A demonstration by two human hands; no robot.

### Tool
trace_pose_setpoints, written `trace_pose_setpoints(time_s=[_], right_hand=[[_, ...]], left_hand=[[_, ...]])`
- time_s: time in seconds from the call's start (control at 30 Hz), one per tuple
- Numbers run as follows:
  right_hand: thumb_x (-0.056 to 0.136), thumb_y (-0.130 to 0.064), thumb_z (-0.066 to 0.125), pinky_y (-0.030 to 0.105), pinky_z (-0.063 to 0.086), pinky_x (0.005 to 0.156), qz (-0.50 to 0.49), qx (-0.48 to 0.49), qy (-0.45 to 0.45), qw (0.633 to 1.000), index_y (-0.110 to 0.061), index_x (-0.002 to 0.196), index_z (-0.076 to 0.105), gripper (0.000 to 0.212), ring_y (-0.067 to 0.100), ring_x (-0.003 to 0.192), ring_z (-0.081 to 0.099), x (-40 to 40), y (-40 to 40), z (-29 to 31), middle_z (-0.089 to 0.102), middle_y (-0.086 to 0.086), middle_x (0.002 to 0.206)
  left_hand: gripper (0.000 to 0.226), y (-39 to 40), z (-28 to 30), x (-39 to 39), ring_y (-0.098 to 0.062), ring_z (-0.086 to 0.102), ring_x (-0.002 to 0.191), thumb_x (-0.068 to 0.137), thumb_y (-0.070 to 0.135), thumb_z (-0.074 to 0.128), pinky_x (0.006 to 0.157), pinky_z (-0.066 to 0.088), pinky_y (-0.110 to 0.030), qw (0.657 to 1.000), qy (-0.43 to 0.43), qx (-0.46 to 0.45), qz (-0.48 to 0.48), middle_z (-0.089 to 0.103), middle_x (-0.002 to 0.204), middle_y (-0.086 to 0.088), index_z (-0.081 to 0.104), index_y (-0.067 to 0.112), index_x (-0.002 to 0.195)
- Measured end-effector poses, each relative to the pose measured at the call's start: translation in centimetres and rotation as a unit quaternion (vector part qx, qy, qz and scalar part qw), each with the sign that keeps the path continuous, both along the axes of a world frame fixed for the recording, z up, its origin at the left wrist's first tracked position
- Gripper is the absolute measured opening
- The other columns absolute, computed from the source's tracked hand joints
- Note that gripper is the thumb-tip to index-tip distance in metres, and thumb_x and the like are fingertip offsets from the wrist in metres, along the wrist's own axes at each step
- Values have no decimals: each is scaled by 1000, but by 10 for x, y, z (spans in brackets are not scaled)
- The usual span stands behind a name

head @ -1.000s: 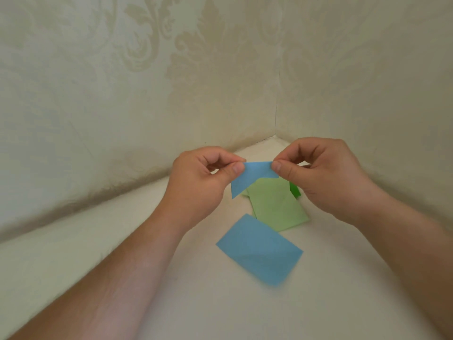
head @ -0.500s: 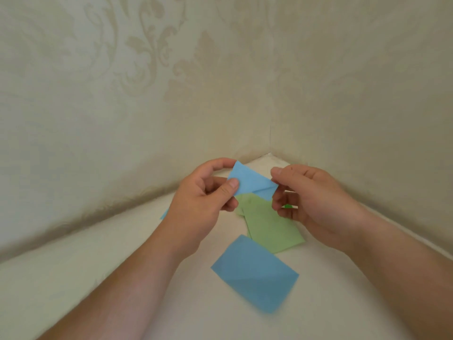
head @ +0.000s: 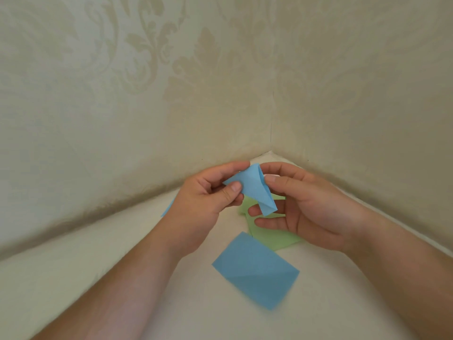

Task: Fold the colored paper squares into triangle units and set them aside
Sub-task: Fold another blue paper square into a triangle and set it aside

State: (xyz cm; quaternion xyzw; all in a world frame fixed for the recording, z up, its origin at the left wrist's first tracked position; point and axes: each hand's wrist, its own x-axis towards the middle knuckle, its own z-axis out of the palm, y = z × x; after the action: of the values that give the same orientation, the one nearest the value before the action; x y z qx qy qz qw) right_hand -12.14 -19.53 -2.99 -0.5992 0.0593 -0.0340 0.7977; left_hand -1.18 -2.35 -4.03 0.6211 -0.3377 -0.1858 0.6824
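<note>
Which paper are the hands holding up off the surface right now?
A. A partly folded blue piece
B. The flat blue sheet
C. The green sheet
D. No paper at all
A: the left hand and right hand pinch a folded blue piece in the air, while the flat blue sheet and the green sheet lie on the surface below.

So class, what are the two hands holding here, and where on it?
A folded blue paper piece: left hand pinches its left corner, right hand its right edge.
</note>
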Motion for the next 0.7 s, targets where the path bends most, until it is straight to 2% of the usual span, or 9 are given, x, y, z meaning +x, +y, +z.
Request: trace_pose_setpoints(time_s=[0.2,0.37,0.47,0.6,0.7], right_hand=[[108,-16,48,49,60,81,6,70,1,998,-30,132,62,32,40,83,71,2,1,1,72,16,112],[109,-19,44,46,62,73,12,56,6,998,-35,134,59,33,39,83,73,-1,4,1,73,19,114],[110,-20,43,50,61,76,19,34,6,999,-38,137,55,35,40,89,74,-2,5,1,73,19,117],[110,-12,43,60,58,91,6,-38,0,999,-38,139,51,40,37,100,74,-2,5,-2,75,12,115],[107,-5,45,57,56,97,7,-69,-5,998,-36,138,51,45,35,102,75,-2,5,-1,75,9,114]], left_hand=[[46,0,1,-2,-15,64,82,95,-5,62,87,56,-27,1000,-2,-8,-12,71,88,-1,79,34,113],[47,0,2,-4,-12,64,81,96,-4,63,90,57,-28,1000,-27,10,-3,71,83,3,78,36,114],[47,0,4,-5,-13,63,84,96,-2,64,90,57,-27,1000,-19,22,-4,71,84,5,78,41,112],[47,1,4,-3,-15,66,88,97,0,64,88,54,-28,998,4,56,-16,73,91,2,79,43,108],[46,3,3,-2,-17,63,86,97,-2,63,87,52,-31,998,20,55,-24,73,90,0,81,38,108]])
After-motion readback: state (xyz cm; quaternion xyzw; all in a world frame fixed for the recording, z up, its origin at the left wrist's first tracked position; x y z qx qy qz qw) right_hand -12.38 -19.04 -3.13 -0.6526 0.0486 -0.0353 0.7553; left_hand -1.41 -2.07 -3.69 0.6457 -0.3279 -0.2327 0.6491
